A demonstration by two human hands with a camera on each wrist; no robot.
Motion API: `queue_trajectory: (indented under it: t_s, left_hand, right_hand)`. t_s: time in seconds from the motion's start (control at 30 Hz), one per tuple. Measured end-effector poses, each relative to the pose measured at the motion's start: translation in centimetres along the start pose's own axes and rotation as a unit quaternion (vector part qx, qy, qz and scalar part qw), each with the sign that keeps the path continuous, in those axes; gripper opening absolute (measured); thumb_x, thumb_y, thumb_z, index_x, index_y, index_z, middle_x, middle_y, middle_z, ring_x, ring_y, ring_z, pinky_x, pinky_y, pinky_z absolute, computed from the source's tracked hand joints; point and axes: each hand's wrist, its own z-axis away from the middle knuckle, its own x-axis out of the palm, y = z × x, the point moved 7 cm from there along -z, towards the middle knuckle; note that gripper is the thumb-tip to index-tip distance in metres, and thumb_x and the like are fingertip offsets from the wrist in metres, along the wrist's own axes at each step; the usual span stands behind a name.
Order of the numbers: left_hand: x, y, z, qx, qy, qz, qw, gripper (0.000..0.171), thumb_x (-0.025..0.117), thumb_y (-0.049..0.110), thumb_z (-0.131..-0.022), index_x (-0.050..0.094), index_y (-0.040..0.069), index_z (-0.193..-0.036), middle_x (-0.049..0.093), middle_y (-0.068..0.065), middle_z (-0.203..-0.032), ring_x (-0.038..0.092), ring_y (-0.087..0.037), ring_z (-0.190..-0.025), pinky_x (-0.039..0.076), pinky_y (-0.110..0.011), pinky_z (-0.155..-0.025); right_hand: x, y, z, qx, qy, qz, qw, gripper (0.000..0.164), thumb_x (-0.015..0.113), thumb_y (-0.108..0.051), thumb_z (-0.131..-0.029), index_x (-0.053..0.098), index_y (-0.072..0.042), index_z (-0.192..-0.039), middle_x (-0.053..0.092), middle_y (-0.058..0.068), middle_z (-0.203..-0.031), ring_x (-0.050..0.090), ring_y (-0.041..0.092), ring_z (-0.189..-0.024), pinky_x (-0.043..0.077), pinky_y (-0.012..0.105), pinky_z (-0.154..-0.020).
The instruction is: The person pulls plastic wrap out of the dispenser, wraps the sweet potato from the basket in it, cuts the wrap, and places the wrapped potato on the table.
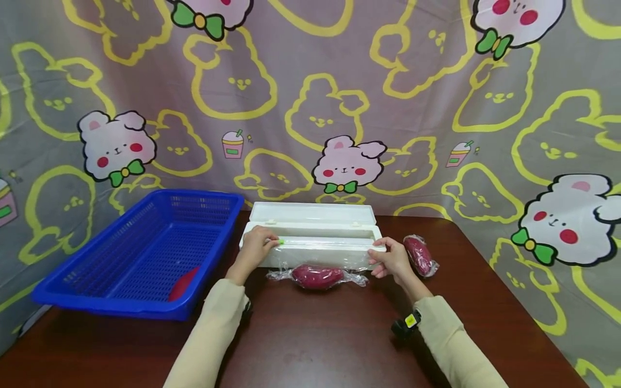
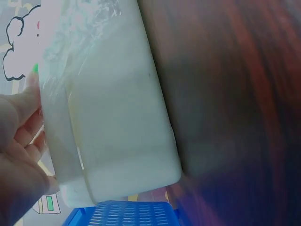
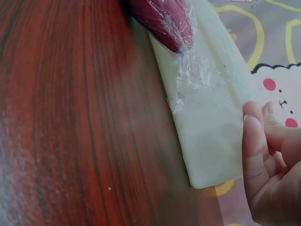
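Note:
A white cling film box (image 1: 310, 260) lies lengthwise before me with its lid (image 1: 312, 213) raised, and clear film spreads over its front. My left hand (image 1: 257, 245) is at the box's left end, its fingertips pinching a small green slider (image 1: 281, 242) on the front edge. At the right end, my right hand (image 1: 392, 260) touches the box's front edge with fairly straight fingers. Against the box front lies a red sweet potato (image 1: 317, 276), wrapped in film with twisted ends; it also shows in the right wrist view. My left fingertips are partly hidden behind the box in the left wrist view.
On the left stands a blue plastic basket (image 1: 110, 307) with a red sweet potato (image 1: 184, 284) in its near right corner. Another film-wrapped sweet potato (image 1: 420, 255) lies right of my right hand. A patterned curtain (image 1: 310, 129) hangs behind the brown table (image 1: 315, 345).

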Motion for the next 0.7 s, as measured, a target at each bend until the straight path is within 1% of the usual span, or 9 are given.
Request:
queue_trajectory:
  t_s: [0.13,0.23,0.37,0.57,0.7]
  left_hand:
    - [-0.2,0.0,0.3,0.005,0.021,-0.007,0.9997,0.007,0.072,0.008,-0.068,0.067,0.004,-0.070,0.065,-0.007,-0.076,0.056,-0.027,-0.078,0.041,-0.043,-0.067]
    - [-0.3,0.0,0.5,0.001,0.028,-0.012,0.9995,0.007,0.072,0.008,-0.068,0.067,0.004,-0.070,0.065,-0.008,-0.077,0.056,-0.027,-0.080,0.040,-0.045,-0.067]
    - [-0.4,-0.1,0.8,-0.021,0.023,-0.017,0.9994,0.007,0.071,0.009,-0.070,0.067,0.005,-0.072,0.064,-0.008,-0.079,0.055,-0.027,-0.082,0.038,-0.046,-0.067]
    - [-0.8,0.0,1.0,-0.047,0.036,-0.025,0.9980,0.007,0.072,0.010,-0.069,0.068,0.006,-0.072,0.065,-0.007,-0.079,0.055,-0.027,-0.085,0.034,-0.048,-0.071]
    - [-0.8,0.0,1.2,-0.065,0.046,-0.026,0.9965,0.007,0.072,0.010,-0.069,0.068,0.005,-0.072,0.065,-0.008,-0.081,0.055,-0.027,-0.085,0.032,-0.055,-0.077]
  right_hand:
    - [0.0,0.1,0.0,0.000,0.003,0.007,1.000,0.027,0.061,-0.006,-0.084,0.045,0.002,-0.105,0.061,0.011,-0.059,0.055,0.017,-0.037,0.046,0.029,-0.035]
    - [0.0,0.2,0.0,0.001,0.006,0.008,1.000,0.028,0.062,-0.006,-0.083,0.045,0.002,-0.105,0.061,0.011,-0.059,0.055,0.017,-0.037,0.046,0.029,-0.035]
    - [0.1,0.2,0.0,0.000,0.003,0.004,1.000,0.028,0.061,-0.005,-0.084,0.045,0.002,-0.106,0.060,0.010,-0.058,0.055,0.017,-0.037,0.045,0.029,-0.035]
    - [0.3,0.0,0.1,-0.006,-0.007,-0.001,1.000,0.027,0.059,-0.004,-0.085,0.044,0.002,-0.105,0.059,0.009,-0.057,0.055,0.017,-0.037,0.045,0.028,-0.034]
    - [0.2,-0.2,0.2,-0.004,-0.018,0.007,1.000,0.027,0.059,-0.004,-0.085,0.043,0.003,-0.106,0.060,0.010,-0.057,0.055,0.017,-0.037,0.045,0.028,-0.034]
